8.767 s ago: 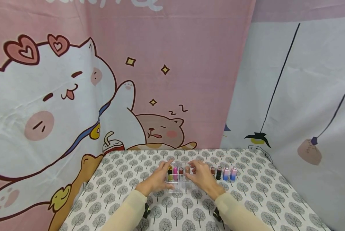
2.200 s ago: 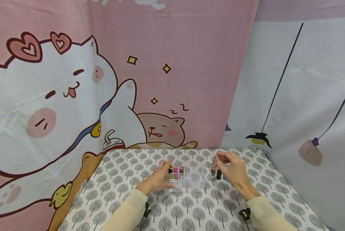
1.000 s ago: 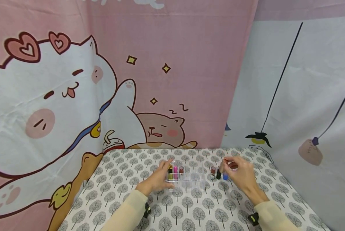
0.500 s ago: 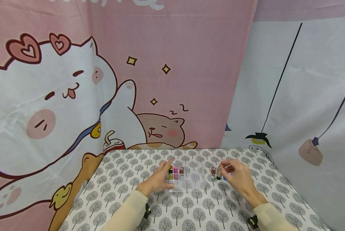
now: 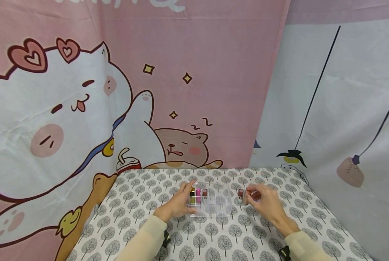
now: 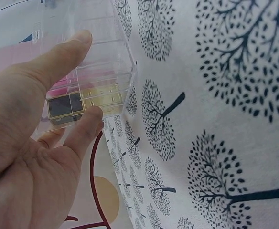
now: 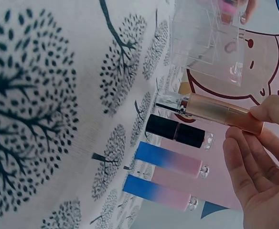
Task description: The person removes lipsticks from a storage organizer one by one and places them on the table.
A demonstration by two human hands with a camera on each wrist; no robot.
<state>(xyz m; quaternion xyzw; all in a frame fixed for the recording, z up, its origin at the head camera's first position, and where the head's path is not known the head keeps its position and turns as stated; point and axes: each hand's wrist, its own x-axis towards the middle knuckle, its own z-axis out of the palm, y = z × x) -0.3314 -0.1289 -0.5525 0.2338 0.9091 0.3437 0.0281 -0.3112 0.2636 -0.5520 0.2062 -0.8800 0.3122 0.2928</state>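
The light is soft and even, the wrist views greyer.

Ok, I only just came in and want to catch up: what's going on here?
A person's left hand grips one end of a clear divided case, which holds a gold-and-black tube, a pink tube and a brown-topped tube. The right hand pinches a rose-gold tube by its upper end, outside the case. On the tree-print cloth, a black tube and two blue-and-pink tubes stand in a row, with another brown-topped tube nearer the case.
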